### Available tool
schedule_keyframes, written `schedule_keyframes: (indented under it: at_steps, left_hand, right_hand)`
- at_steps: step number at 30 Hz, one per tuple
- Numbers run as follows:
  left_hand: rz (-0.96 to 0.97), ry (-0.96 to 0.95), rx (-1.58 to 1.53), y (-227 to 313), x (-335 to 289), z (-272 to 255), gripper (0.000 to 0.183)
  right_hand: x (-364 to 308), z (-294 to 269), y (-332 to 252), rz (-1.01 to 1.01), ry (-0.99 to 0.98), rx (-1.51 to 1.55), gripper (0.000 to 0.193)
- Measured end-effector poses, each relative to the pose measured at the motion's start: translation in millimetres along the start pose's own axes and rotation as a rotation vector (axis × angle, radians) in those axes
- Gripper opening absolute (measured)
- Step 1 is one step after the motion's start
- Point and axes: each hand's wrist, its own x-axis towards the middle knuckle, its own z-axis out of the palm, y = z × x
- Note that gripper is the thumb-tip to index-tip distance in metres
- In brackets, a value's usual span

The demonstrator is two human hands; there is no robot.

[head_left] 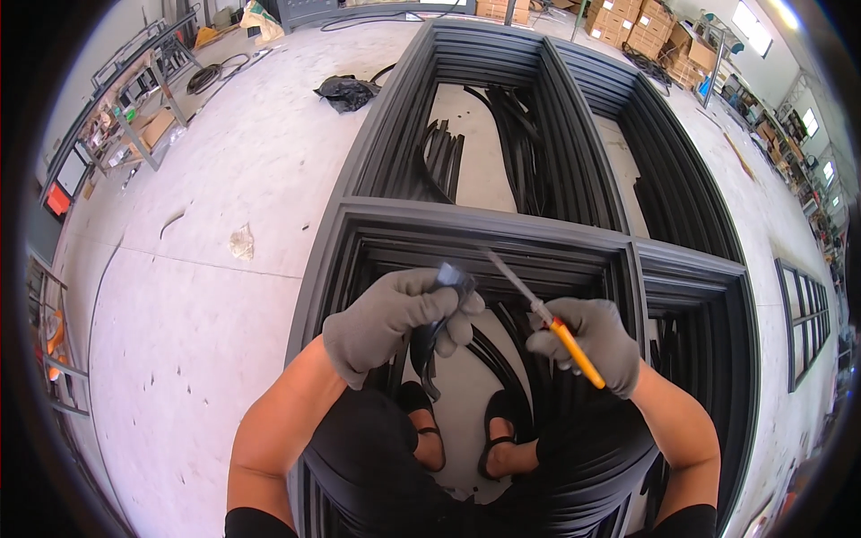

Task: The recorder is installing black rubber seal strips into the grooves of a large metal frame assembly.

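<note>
My left hand (395, 314), in a grey glove, is closed round a black rubber strip (456, 280) whose shiny, bluish end stands up between the fingers. The strip seems to hang down below the glove. My right hand (596, 341), gloved too, grips an orange-handled knife (576, 353). Its long narrow blade points up and left towards the strip, apart from it. Both hands are above an opening in a stack of dark grey metal frames (484, 218). More black strips (498, 351) lie on the floor inside that opening, around my feet.
The stacked frames rise around my legs on several sides. Loose black strips (439, 161) fill part of the far opening. A black plastic bag (348, 92) lies at the far left of the stack. Cardboard boxes (614, 22) stand at the back right; a metal rack (166, 90) is at left.
</note>
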Motion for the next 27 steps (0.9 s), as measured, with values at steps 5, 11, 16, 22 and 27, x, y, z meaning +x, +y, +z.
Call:
schedule_keyframes:
  at_steps: [5, 11, 16, 22, 27]
  left_hand:
    - [-0.004, -0.013, 0.013, -1.3, 4.9, 6.6, 0.034]
    - [-0.211, -0.118, 0.139, -0.5, 3.7, 25.4, 0.035]
    - [-0.269, -0.155, 0.131, -0.4, 2.6, 22.4, 0.035]
    - [-0.128, -0.136, 0.07, -4.7, -0.8, 15.4, 0.033]
    - [0.083, -0.013, -0.276, -18.5, 14.3, 5.2, 0.033]
  right_hand:
    - [8.1, -5.9, 3.8, 0.078, 0.232, 0.419, 0.024]
    - [11.7, 19.3, -13.9, -0.157, -0.082, 0.571, 0.043]
    - [6.4, 19.8, -7.3, -0.099, -0.076, 0.451, 0.04]
    - [28.9, 13.4, 22.9, -0.252, 0.294, -0.386, 0.036]
    - [25.2, 42.7, 15.9, -0.313, 0.062, 0.544, 0.045]
